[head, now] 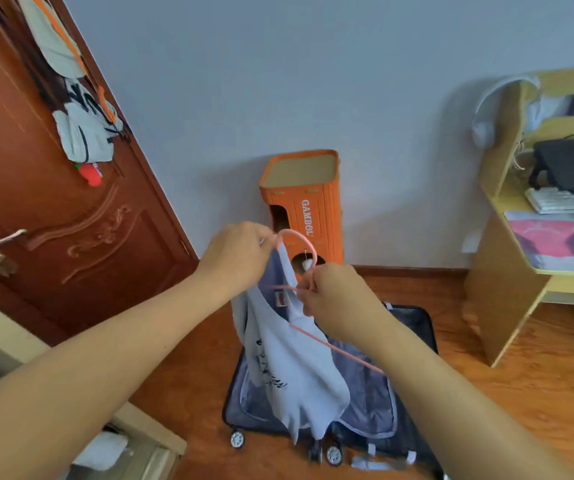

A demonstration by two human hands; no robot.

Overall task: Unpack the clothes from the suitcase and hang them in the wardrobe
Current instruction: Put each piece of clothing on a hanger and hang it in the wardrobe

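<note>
Holding shirt (289, 368) hanging lengthwise downward on hanger (297, 237), hook up.

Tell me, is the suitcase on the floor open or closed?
Open. The suitcase lies flat on the wooden floor with its grey lining showing, behind the pale shirt held up on a pink hanger.

Two bare forearms came into view from the bottom corners, with no sleeve showing on either up to the picture's edge. The left hand (240, 252) and the right hand (335, 301) were bare too, with no glove, ring, watch or band to be seen on the fingers or wrists. Nothing else of the person showed.
</note>
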